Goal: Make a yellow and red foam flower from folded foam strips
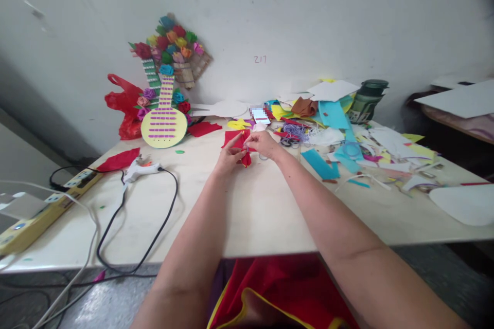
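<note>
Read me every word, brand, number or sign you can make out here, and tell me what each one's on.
"217", handwritten in red on the wall.
Phone screen: partly pixelated, the rest too small to read.
Green bottle: pale markings, too blurred to read.
I can't make out any other text.

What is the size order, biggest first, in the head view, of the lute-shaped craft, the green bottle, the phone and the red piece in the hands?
1. Lute-shaped craft
2. Green bottle
3. Phone
Unranked: red piece, since the left hand and right hand partly cover it.
</note>
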### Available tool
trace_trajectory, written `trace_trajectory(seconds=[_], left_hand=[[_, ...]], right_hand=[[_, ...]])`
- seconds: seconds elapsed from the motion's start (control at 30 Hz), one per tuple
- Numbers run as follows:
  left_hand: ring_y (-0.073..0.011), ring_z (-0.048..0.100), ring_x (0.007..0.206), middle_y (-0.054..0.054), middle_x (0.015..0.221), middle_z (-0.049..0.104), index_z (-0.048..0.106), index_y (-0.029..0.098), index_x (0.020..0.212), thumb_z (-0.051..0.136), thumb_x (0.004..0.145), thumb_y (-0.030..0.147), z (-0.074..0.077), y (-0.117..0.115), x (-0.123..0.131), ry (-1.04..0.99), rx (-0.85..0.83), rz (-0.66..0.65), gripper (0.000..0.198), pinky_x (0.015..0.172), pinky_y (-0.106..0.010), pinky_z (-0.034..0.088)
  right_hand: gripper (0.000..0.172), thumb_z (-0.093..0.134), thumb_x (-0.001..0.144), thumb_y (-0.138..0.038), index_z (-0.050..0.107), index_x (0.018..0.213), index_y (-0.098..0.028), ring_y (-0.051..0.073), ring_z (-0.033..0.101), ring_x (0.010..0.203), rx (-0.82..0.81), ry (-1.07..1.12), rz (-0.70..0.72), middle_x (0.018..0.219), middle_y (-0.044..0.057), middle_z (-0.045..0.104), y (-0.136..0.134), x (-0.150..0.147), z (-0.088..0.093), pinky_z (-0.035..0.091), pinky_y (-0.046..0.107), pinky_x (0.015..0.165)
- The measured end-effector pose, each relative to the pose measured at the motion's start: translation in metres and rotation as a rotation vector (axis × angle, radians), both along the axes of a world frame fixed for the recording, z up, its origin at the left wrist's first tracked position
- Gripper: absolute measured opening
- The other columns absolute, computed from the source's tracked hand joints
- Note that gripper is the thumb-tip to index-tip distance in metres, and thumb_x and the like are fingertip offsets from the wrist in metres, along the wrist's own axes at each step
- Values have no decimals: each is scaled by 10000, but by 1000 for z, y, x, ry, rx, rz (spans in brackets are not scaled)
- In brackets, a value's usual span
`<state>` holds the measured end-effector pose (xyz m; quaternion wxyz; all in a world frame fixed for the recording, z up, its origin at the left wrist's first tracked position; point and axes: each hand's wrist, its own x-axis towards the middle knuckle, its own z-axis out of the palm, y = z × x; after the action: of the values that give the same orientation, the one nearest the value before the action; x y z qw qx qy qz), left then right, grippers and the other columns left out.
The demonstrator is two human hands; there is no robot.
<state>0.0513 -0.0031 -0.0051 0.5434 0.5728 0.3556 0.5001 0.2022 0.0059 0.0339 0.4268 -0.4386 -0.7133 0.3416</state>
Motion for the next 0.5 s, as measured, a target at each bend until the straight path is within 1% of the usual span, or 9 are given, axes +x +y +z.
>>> trace_trajectory(seconds=[0.1,0.23,0.3,0.37,0.43,0.5], left_hand=[[-68,491,489,55,563,563,395,217,1358,723,632,258,-1,1,1,42,13,26,799,513,-193,398],[-56,455,487,72,550,548,376,223,1372,707,635,216,-4,4,2,86,76,86,807,541,-184,398],[-52,443,505,66,598,573,434,233,1337,695,636,185,-5,6,3,116,119,139,749,566,-182,403],[-56,450,539,45,701,616,519,246,1269,684,634,155,-6,8,4,148,173,207,663,601,-184,414],[-71,485,597,22,789,632,609,253,1167,683,622,134,-5,9,5,173,229,278,562,646,-186,424],[-95,524,664,8,797,626,673,252,1058,687,611,126,-3,9,5,204,264,336,465,686,-186,426]], right_hand=[[115,524,631,-138,637,631,-116,96,516,565,-16,-11,-8,580,-7,595,-2,0,1,415,216,574],[147,531,613,-162,663,648,-106,101,513,562,-49,-14,-23,574,-4,598,-6,-1,5,420,227,580],[151,533,616,-175,664,648,-107,95,501,545,-56,-11,-29,567,-8,592,-7,-1,6,416,222,565],[154,535,623,-189,665,647,-110,89,488,528,-53,-10,-30,558,-12,586,-8,-1,6,411,218,548],[154,539,627,-201,666,643,-115,88,483,522,-48,-9,-28,555,-13,586,-6,0,4,410,216,541],[146,550,621,-204,668,634,-119,92,496,539,-39,-3,-21,569,-8,599,-3,1,2,418,218,553]])
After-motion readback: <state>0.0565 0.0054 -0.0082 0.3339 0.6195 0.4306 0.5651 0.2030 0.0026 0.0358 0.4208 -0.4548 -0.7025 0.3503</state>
